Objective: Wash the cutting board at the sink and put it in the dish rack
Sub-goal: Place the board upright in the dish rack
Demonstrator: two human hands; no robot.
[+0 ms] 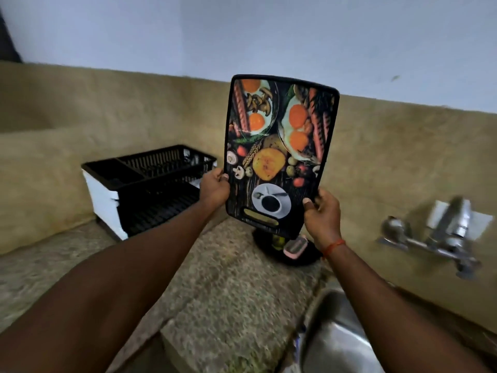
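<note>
Cutting board (279, 149), long axis upright, pinched at its lower edges by left hand (213, 191) and right hand (321, 216); dish rack (150, 184) lies left, nearer the left hand.

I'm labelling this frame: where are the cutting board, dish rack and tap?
cutting board (277, 146): head view, printed face.
dish rack (150, 181): head view, black front rim.
tap (430, 238): head view, metal body.

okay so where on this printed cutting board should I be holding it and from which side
Grip the cutting board by its two long side edges near the lower end, one hand from each side, as the left hand and right hand do now. It is held upright, flat and thin with a raised black rim, so thumbs on the printed face and fingers behind should pinch securely.
</note>
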